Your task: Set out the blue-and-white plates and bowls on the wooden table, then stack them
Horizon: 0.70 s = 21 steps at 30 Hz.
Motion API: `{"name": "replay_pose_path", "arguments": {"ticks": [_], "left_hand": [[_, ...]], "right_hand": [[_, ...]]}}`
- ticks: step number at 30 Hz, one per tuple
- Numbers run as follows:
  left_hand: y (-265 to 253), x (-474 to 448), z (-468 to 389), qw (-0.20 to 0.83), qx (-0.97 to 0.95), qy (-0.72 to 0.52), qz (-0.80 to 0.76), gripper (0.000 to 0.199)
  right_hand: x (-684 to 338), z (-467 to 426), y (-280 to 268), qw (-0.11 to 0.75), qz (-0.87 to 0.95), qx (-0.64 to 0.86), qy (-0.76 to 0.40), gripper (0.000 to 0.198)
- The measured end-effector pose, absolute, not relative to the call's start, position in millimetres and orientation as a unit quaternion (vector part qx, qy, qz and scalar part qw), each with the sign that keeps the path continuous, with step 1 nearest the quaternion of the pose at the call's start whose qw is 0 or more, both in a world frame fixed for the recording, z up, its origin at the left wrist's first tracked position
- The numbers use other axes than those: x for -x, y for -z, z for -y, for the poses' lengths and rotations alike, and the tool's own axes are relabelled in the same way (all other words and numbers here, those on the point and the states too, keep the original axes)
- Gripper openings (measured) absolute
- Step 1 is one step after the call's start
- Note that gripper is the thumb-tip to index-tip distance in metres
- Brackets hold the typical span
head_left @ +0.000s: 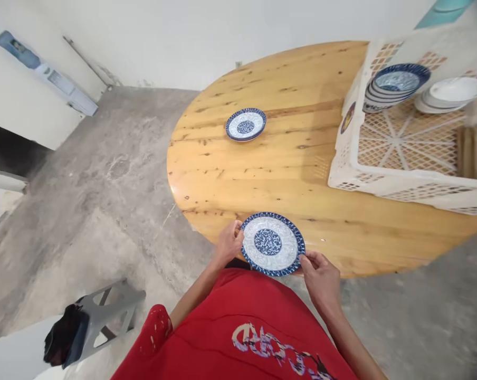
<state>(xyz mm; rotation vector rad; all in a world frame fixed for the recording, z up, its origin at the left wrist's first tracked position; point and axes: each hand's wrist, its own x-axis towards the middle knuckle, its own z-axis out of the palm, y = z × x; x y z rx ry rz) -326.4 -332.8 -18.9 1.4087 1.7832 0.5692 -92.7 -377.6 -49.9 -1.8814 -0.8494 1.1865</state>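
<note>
A blue-and-white patterned plate (pixel 268 243) is held face up at the near edge of the wooden table, close to my red shirt. My left hand (pixel 229 244) pinches its left rim. On the right rim, my right hand (pixel 321 277) grips with the thumb on top and the fingers partly hidden beneath. Farther back on the table lies a small stack of similar plates (pixel 246 125), apart from both hands.
A white plastic crate (pixel 343 177) stands on the right of the table (pixel 230 179). Inside are stacked blue-rimmed bowls (pixel 400 82), white dishes (pixel 452 92) and a brown object (pixel 467 150). A grey stool (pixel 104 311) with dark cloth is at lower left; a water dispenser (pixel 60 82) is beyond.
</note>
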Motion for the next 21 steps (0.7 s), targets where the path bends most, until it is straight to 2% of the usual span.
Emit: {"name": "replay_pose_path", "arguments": {"ticks": [12, 17, 21], "left_hand": [[26.9, 335.8, 379.7, 0.368, -0.506, -0.232, -0.745, 0.02], [35.3, 338.2, 358.6, 0.381, -0.533, -0.242, -0.716, 0.021], [42.7, 342.6, 325.4, 0.393, -0.571, -0.253, -0.675, 0.02]], "right_hand": [[111.2, 414.0, 71.5, 0.383, 0.309, 0.699, -0.519, 0.023], [115.8, 407.6, 64.5, 0.408, 0.288, 0.704, -0.505, 0.022], [124.9, 393.6, 69.6, 0.421, 0.279, 0.736, -0.45, 0.025]]}}
